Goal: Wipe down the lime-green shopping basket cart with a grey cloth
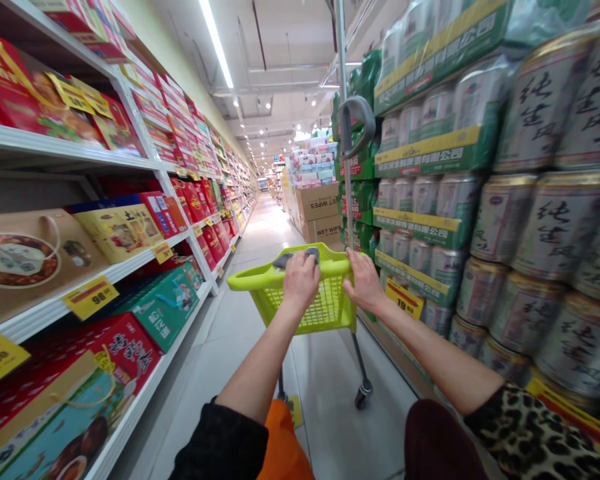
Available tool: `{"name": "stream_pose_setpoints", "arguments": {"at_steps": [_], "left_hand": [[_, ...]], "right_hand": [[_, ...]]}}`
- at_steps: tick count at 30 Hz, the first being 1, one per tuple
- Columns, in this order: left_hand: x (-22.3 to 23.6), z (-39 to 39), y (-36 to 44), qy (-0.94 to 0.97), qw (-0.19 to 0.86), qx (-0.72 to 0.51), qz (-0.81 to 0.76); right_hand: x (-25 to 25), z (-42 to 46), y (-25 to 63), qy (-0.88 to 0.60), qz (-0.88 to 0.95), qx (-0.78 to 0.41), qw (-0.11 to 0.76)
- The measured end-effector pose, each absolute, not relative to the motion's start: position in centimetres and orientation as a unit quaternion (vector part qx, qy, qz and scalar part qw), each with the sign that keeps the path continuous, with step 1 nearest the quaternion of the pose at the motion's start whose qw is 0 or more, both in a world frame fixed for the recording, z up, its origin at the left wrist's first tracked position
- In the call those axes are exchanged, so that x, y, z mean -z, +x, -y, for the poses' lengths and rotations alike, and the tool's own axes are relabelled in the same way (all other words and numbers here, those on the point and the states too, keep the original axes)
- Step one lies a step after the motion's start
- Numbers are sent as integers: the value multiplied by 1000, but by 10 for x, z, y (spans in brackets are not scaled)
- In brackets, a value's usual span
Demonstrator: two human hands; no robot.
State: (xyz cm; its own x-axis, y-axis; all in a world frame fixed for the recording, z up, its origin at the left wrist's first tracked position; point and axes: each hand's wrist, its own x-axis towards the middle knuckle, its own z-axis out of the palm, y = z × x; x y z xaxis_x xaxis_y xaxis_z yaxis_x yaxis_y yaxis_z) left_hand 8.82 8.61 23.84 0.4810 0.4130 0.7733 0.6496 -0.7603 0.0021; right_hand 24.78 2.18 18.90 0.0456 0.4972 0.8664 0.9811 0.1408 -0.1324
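A lime-green shopping cart [307, 323] with a lattice basket stands upright in front of me on thin grey legs with casters. My left hand [301, 279] is closed over the near rim of the basket, left of its right corner. Just beyond those fingers a grey piece [283, 260] shows; I cannot make out what it is. My right hand [364, 281] is wrapped round the rim at the right corner, close to a tall metal pole [349, 193] that bears a grey loop handle [357, 127]. The inside of the basket is mostly hidden.
Shelves [125, 273] of boxed goods with yellow price tags line the left side. Stacked beer cans [555, 227] and shrink-wrapped packs [425, 153] rise close on the right. Cartons marked wet wipes [320, 203] stand ahead, beside the tiled aisle floor [270, 223].
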Motion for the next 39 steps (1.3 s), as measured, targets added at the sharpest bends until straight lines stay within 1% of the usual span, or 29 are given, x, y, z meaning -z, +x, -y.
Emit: {"name": "stream_pose_setpoints", "arguments": {"at_steps": [3, 6, 9, 12, 15, 17, 20, 24, 28, 31, 34, 36, 39], "left_hand": [[-239, -66, 126, -875, 175, 364, 268], [-236, -60, 134, -879, 194, 356, 251], [-233, -73, 106, -868, 191, 380, 254], [-234, -93, 67, -837, 171, 418, 310], [-237, -99, 55, -821, 161, 425, 345], [-238, -92, 69, -836, 170, 406, 327], [-235, -72, 110, -866, 197, 371, 273], [-229, -58, 148, -876, 212, 358, 245], [-230, -74, 120, -876, 214, 367, 229], [-233, -96, 75, -853, 190, 399, 278], [-236, -108, 45, -826, 167, 416, 341], [-237, -106, 46, -828, 168, 406, 348], [-236, -91, 75, -847, 186, 385, 316]], "right_hand": [[-187, -23, 248, -581, 631, 286, 427], [-186, -21, 253, -582, 627, 285, 432], [-187, -19, 256, -587, 628, 282, 426], [-188, -17, 254, -583, 633, 281, 424], [-187, -18, 248, -584, 625, 280, 435], [-186, -19, 244, -589, 618, 282, 438], [-184, -20, 243, -588, 616, 286, 439], [-181, -21, 253, -570, 621, 295, 450], [-180, -19, 263, -570, 623, 303, 441], [-181, -18, 262, -587, 626, 298, 419], [-181, -18, 255, -599, 615, 294, 420], [-181, -19, 249, -608, 605, 292, 423], [-183, -19, 244, -624, 602, 293, 403]]}}
